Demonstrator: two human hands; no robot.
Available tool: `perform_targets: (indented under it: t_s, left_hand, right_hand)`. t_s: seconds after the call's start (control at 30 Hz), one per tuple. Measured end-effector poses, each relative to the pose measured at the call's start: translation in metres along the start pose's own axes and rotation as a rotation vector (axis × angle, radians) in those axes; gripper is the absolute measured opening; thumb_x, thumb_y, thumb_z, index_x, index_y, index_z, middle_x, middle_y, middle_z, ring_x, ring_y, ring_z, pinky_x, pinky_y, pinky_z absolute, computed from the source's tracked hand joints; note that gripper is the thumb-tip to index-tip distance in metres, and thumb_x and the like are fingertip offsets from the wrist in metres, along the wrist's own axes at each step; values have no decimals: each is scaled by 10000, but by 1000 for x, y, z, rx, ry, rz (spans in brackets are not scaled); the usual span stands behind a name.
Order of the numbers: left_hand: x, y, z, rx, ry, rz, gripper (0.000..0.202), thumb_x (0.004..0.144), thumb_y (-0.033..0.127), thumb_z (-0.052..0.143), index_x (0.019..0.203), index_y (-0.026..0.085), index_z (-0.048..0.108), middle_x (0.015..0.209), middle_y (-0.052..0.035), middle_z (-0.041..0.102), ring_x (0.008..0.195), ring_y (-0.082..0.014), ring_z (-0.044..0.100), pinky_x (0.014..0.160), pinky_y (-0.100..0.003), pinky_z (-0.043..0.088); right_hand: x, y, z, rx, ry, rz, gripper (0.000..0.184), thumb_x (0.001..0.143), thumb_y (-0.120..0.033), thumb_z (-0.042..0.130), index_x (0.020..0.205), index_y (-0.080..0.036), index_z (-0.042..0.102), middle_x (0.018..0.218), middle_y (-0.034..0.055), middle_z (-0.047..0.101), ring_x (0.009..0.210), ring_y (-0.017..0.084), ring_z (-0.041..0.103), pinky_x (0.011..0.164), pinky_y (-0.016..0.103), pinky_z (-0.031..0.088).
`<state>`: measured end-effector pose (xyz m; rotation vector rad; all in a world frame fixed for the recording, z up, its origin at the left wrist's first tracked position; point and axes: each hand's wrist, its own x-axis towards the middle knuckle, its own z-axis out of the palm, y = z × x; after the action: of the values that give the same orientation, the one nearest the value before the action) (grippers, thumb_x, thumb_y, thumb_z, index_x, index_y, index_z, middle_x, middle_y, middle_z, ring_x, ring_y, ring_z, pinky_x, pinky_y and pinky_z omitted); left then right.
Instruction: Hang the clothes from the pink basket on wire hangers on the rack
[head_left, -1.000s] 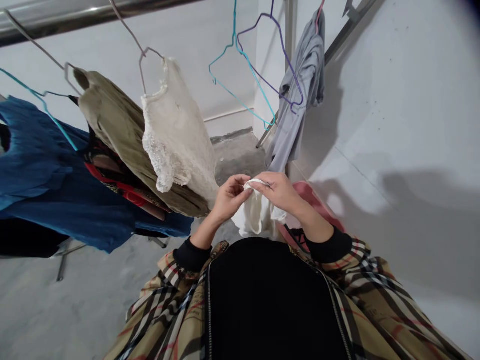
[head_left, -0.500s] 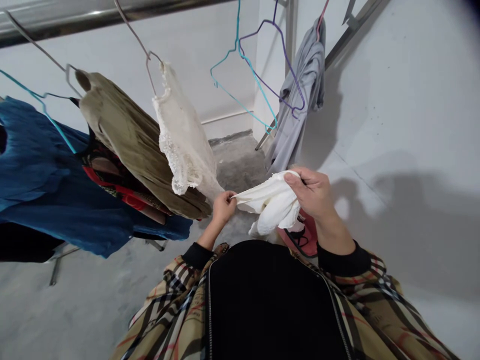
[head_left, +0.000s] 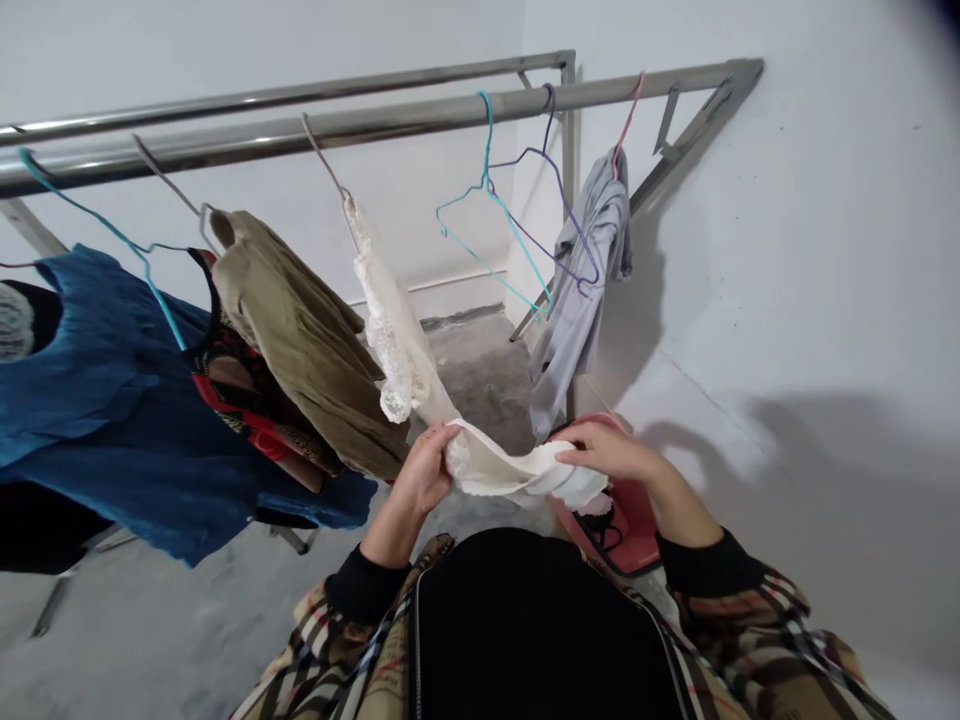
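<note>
A cream-white lace garment (head_left: 397,340) hangs from a wire hanger (head_left: 324,160) on the steel rail, and its lower cloth (head_left: 510,473) runs down into my hands. My left hand (head_left: 424,470) grips that cloth at its left end. My right hand (head_left: 607,450) lies over its right end, fingers closed on the frilled edge. The cloth is drawn out sideways between my hands, in front of my body.
Two steel rails (head_left: 300,125) cross above, holding a blue garment (head_left: 97,390), an olive garment (head_left: 300,335), a red patterned garment (head_left: 247,405) and a grey garment (head_left: 581,280). Bare teal and purple hangers (head_left: 495,210) hang there too. A pink basin (head_left: 630,530) sits below my right hand.
My view has tilted up, bringing the rails into sight. My right hand has moved lower and inward, and the cloth now stretches across between both hands.
</note>
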<state>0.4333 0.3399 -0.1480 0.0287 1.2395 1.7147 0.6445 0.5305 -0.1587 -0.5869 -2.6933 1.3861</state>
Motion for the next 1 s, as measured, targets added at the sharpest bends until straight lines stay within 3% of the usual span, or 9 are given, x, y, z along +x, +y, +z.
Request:
perform_targets:
  t_s: [0.1,0.2,0.37,0.47,0.57,0.67,0.77,0.87,1.0]
  left_hand:
    - [-9,-6,3,143,-116,17,307,583,315,826,664,149,580,562,28,576,490,-83,508,491,-188,409]
    - [-12,-11,2,237,-170,50,331,611,353,822,661,150,566,541,36,547,457,-64,463,463,-174,355]
    - [-17,-10,-2,269,-186,74,338,640,370,811,694,153,557,533,46,533,447,-61,447,463,-178,341]
    - [-20,-7,-5,249,-181,71,345,635,369,815,700,151,555,536,44,542,456,-68,467,476,-185,358]
    - [-22,-6,-8,233,-155,55,358,619,376,826,720,149,568,550,40,561,465,-74,491,488,-189,378]
    - [-21,-7,-10,216,-128,62,368,609,383,836,740,146,587,563,35,581,471,-74,504,485,-184,380]
    - [-20,-7,-9,196,-99,80,379,596,390,846,750,139,607,573,27,603,479,-78,517,489,-185,390]
    - [-20,-4,-8,159,-67,93,396,580,387,859,777,131,631,605,14,634,515,-88,548,522,-192,422]
    - [-19,1,-7,103,-58,112,402,574,381,867,800,131,647,622,9,645,537,-93,561,546,-198,439]
  right_hand:
    - [33,-3,-13,0,412,-52,370,860,-408,580,1146,-191,670,1068,92,688,875,186,629,783,327,518]
    - [75,-19,-36,24,765,-92,510,849,-445,559,1289,-187,563,1192,124,615,951,198,599,806,342,514]
    - [136,-59,-66,110,772,-134,641,796,-423,642,1352,-148,480,1246,151,575,1066,239,580,880,371,492]
    - [158,-81,-73,313,709,-141,607,802,-404,657,1317,-131,488,886,54,615,724,150,586,663,291,506]
    - [165,-101,-78,540,678,-175,410,859,-463,591,1121,-148,586,568,-78,394,433,69,349,408,204,326]
    - [155,-114,-78,693,678,-279,339,887,-503,549,991,-184,593,512,-109,265,386,47,219,360,185,192]
    - [128,-114,-64,735,679,-355,322,880,-515,563,996,-215,581,520,-107,271,384,44,219,356,182,186]
    - [84,-92,-27,663,724,-358,294,901,-491,545,1006,-222,601,522,-94,301,408,57,286,381,186,255]
    - [15,-40,38,547,782,-264,252,894,-467,557,935,-223,606,524,-76,414,431,76,375,420,206,348]
